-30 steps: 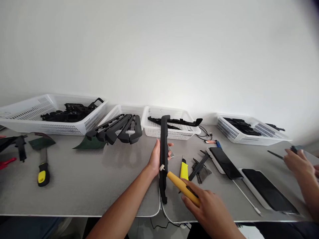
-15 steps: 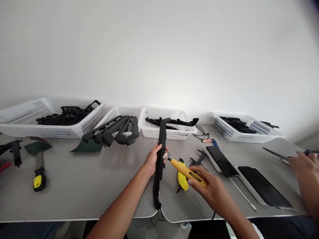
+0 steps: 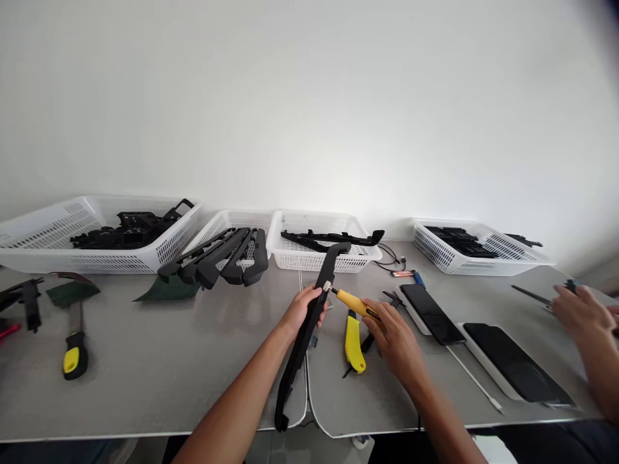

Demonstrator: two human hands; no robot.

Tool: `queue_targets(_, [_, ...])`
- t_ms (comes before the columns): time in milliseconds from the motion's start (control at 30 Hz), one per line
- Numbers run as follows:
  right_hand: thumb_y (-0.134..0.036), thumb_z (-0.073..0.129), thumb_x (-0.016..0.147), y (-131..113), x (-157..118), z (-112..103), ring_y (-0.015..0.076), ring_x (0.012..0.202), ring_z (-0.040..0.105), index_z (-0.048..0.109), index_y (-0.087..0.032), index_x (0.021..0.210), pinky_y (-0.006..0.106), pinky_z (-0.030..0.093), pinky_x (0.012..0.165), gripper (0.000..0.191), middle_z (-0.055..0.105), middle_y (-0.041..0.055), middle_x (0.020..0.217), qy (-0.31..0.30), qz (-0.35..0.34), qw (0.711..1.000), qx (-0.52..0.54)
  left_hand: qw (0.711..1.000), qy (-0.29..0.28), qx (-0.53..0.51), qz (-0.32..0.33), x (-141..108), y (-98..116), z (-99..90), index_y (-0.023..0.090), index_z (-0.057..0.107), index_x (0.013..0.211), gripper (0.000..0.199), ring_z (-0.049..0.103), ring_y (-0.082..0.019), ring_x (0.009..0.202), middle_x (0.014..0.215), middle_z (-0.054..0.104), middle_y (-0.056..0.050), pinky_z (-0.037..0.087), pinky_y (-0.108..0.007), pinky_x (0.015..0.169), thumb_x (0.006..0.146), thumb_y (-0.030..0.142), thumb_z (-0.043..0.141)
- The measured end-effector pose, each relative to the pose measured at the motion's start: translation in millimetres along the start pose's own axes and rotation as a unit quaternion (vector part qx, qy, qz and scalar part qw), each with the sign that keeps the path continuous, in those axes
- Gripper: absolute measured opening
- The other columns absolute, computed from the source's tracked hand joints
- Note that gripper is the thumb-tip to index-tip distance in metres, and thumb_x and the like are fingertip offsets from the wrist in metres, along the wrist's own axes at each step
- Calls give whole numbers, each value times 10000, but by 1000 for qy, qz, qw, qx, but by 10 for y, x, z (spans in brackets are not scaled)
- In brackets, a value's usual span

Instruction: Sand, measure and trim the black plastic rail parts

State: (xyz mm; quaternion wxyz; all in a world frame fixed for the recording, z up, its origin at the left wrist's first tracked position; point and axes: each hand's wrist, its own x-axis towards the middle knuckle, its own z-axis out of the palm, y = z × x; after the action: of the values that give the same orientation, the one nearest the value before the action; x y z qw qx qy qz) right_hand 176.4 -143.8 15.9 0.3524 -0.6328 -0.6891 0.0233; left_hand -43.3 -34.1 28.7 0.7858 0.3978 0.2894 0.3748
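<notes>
My left hand is closed around a long black plastic trim piece, which slants from upper right to lower left over the table's seam. In my right hand is a yellow-handled tool with a thin dark shaft and a small pale tip. That tip touches or lies very close to the trim piece, just above my left fingers; its exact kind cannot be made out. A yellow utility knife lies between the trim piece and my right hand. Dark calipers lie partly hidden behind that hand.
White baskets holding black plastic parts line the wall. Similar trim pieces lean across one. Left is a yellow-black scraper; right are two phones on white blocks and a white cable. Another person's hand works far right.
The trim piece has tilted, its top moving right and lower and its bottom left. My right hand has moved up and left, bringing the tool's tip higher along the piece.
</notes>
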Motion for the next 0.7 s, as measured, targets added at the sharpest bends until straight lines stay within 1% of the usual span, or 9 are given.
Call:
queue_targets(67, [-487,439,1086,21,-19,72,253,1178,630,600,-299,1397,373,530,959,398,671,83,1282,10,-12,1000,6,1000,10,7,4,12,-16,-8,218,530,884,424,527,-108,480,650,623,19,395,-207,402,753,551,757])
queue_targets(167, [-439,455,1087,58,-74,176,240,1197,620,602,-292,1387,364,529,982,364,670,76,1293,12,-27,999,20,1000,26,9,6,28,-24,-22,218,533,885,434,511,-106,458,622,613,22,364,-202,390,751,574,743])
queue_targets(300, [-418,469,1080,89,-121,257,233,1179,631,618,-274,1371,363,536,988,357,676,83,1270,30,-30,999,32,1000,18,6,4,44,-33,-27,221,527,872,438,488,-101,432,606,609,25,329,-199,376,744,578,747])
queue_targets(400, [-414,474,1078,87,-127,260,233,1178,634,623,-260,1355,369,538,990,350,675,86,1269,45,-21,998,38,1000,2,6,9,50,-50,-25,220,531,867,431,480,-104,424,591,611,24,320,-201,372,751,576,745])
queue_targets(533, [-415,482,1077,73,-144,232,242,1182,633,625,-260,1353,387,536,1001,347,677,89,1268,23,-19,998,51,1000,5,17,-5,60,-73,-36,209,541,815,447,475,-111,404,548,606,6,318,-214,369,769,621,708])
queue_targets(700, [-418,492,1074,78,-167,233,247,1200,623,628,-259,1359,398,533,1013,354,671,96,1267,29,-12,998,62,1000,2,21,-18,70,-82,-39,201,553,784,459,448,-105,373,527,602,2,290,-218,352,766,637,697])
